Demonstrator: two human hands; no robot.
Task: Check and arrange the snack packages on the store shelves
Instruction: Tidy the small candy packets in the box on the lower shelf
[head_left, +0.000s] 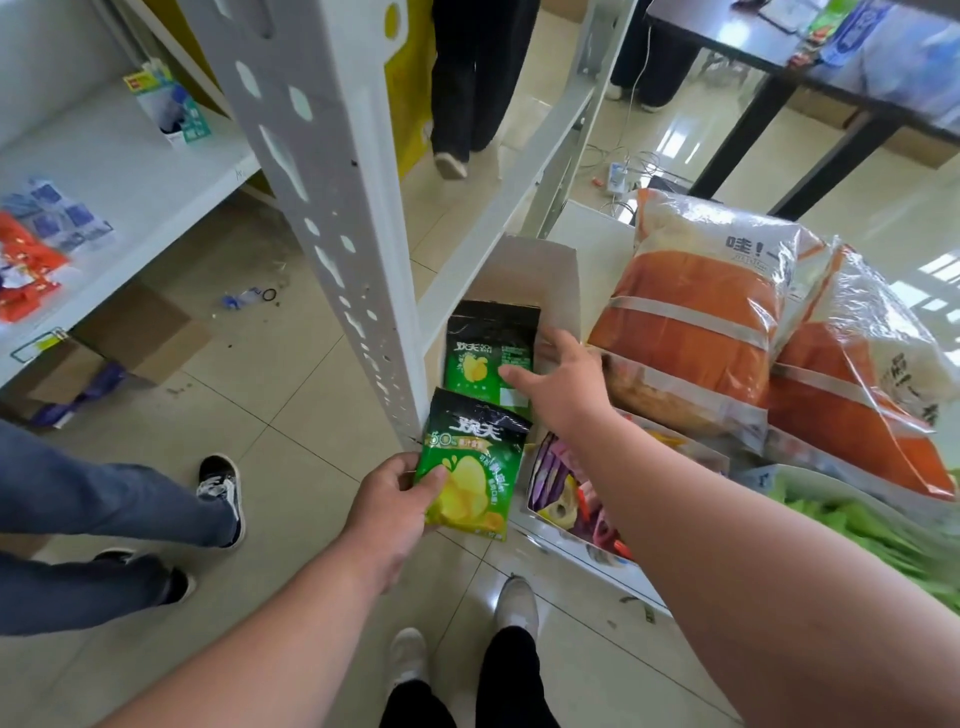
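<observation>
While left grip (397, 491) pinches a green packet (470, 475), right grip (558, 384) spread, touching boxed packet (491, 356).

Probably shop: snack-stocked shelves (519, 208)

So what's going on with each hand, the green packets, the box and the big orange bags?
Left hand: grips a green packet.
Held packet: sealed, tilted, off the shelf.
Right hand: fingers spread, reaching to the second packet.
Second packet: standing in the white box, sealed.
White box: open on top.
Orange bags: two, sealed, lying on the shelf.
Snack tray: open, holding mixed packets.
</observation>
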